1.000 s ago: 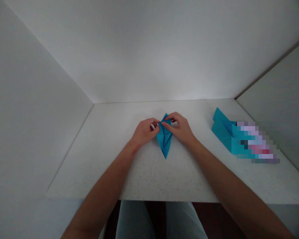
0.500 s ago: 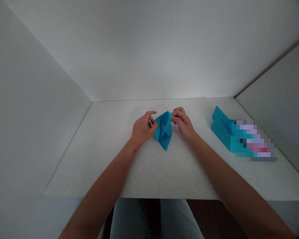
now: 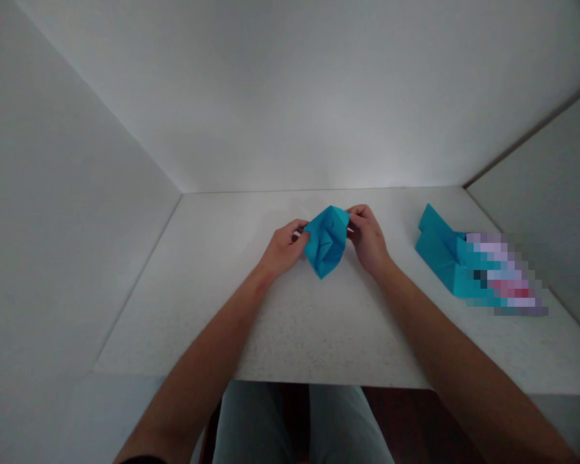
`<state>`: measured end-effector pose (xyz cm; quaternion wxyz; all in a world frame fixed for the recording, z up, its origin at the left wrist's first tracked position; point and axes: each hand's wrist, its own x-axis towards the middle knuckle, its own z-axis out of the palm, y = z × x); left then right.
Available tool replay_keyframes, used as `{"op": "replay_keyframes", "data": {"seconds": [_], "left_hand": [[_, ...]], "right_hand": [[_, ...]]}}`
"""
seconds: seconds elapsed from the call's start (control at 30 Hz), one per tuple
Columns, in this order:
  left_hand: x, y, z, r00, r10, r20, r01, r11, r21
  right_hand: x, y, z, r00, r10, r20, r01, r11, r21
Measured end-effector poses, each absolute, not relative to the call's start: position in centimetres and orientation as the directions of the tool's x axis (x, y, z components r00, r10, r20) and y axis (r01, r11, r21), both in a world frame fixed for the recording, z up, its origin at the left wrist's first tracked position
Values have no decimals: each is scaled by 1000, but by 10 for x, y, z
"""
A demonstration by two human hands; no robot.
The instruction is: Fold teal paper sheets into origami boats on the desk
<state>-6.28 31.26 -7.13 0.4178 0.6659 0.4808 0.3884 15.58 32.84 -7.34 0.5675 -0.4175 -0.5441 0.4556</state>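
A blue folded paper [image 3: 327,243] is held up between my two hands over the white table. It looks like a small origami form, its creased hollow facing me and one corner pointing down. My left hand [image 3: 284,247] pinches its left edge between thumb and fingers. On the other side, my right hand [image 3: 367,237] grips the upper right edge, with some fingertips hidden behind the paper.
On the right of the white table [image 3: 198,290] lies a larger blue folded paper piece [image 3: 437,251], beside a blurred pinkish patch [image 3: 507,274] that I cannot make out. White walls [image 3: 309,96] close in the back and both sides.
The small folded paper has been opened wider and turned, its lower corner lifting a little. My left fingers have closed onto its edge; my right hand has shifted slightly rightward.
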Motion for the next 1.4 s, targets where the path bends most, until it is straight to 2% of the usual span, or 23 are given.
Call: {"op": "replay_keyframes", "data": {"seconds": [0.1,0.2,0.3,0.47,0.6,0.7,0.87,1.1,1.27,1.4], "left_hand": [[-63,310,-67,42,969,243,416,-238,877],[-64,308,-64,-100,927,363,510,-265,818],[-66,308,-64,-146,899,413,508,-290,811],[-67,310,-68,-189,894,406,444,-291,848],[-67,312,-69,-203,901,384,392,-285,875],[-68,313,-68,-213,909,358,356,-269,895],[-72,317,-70,-225,904,364,375,-264,889],[-82,328,-82,-266,918,293,415,-165,895],[-83,328,-84,-243,927,286,435,-160,886],[-82,330,-86,-252,947,201,360,-101,927]], "right_hand": [[151,315,-64,19,893,449,107,445,-889],[148,299,-54,-177,788,589,315,613,-725],[144,291,-53,-383,749,541,425,663,-617],[140,297,-64,-437,824,361,559,563,-608],[143,302,-69,-443,853,275,560,503,-658],[145,304,-72,-469,842,266,575,520,-632],[146,305,-72,-488,814,315,562,569,-600],[145,300,-63,-317,831,456,464,556,-690],[142,297,-62,-285,798,531,336,602,-724],[139,302,-68,-73,877,475,108,480,-870]]}}
